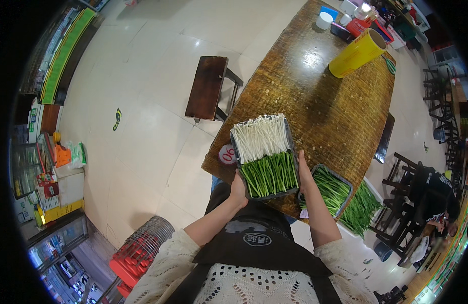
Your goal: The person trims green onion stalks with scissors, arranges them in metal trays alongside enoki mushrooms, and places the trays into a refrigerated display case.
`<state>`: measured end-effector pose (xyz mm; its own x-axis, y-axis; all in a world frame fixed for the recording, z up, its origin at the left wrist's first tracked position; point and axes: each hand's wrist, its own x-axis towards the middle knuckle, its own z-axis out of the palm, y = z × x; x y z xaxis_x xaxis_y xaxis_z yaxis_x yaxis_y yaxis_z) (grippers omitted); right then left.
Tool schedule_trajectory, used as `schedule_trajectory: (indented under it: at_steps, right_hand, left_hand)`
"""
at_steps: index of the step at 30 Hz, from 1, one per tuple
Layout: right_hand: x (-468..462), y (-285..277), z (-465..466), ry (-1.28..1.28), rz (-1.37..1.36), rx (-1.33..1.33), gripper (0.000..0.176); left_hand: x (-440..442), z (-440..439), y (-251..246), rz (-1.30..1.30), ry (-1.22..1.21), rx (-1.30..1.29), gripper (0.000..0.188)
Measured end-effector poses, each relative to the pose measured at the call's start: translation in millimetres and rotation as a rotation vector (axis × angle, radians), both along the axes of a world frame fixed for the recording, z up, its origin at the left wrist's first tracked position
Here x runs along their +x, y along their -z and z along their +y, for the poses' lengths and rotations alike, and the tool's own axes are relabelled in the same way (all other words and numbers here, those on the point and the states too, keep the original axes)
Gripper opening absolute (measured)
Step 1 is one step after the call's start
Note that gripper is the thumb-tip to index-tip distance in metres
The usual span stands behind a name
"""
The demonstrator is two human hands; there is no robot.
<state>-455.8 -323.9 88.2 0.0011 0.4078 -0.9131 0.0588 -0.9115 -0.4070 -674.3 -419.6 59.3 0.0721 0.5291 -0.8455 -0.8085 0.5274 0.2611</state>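
Note:
Between my two hands is a dark plastic tray, held by its sides above the near end of the wooden table. Enoki mushrooms fill its far half, and cut green stalks lie side by side in the near half. My left hand grips the lower left edge. On the right edge my right hand has its fingers along the side, partly hidden. Just right of my right forearm, a second dark tray on the table holds long leafy greens.
The wooden table carries a yellow film roll, green-handled scissors and a round number disc. More greens sit in a white crate beside it. A wooden stool stands left; a person sits far right.

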Motion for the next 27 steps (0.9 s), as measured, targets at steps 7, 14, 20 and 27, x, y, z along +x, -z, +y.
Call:
schedule_trajectory:
  at_steps: [7,14,20,27]
  right_hand:
    - [6,7,-45,0.436,0.137,0.225,0.094]
    - [-64,20,-113,1.112,0.528,0.17,0.073]
    - [-53,15,-94,1.161,0.493,0.184,0.079]
    - [-54,21,-67,1.055,0.38,0.372,0.077]
  left_hand:
    - [-60,43,-9,0.502,0.141,0.014,0.057]
    - [-92,247,-16,0.665,1.153,0.461,0.079]
    - [-78,260,-3,0.398,1.387,0.098,0.075]
    - [-102,219,15,0.199,0.938,0.159,0.069]
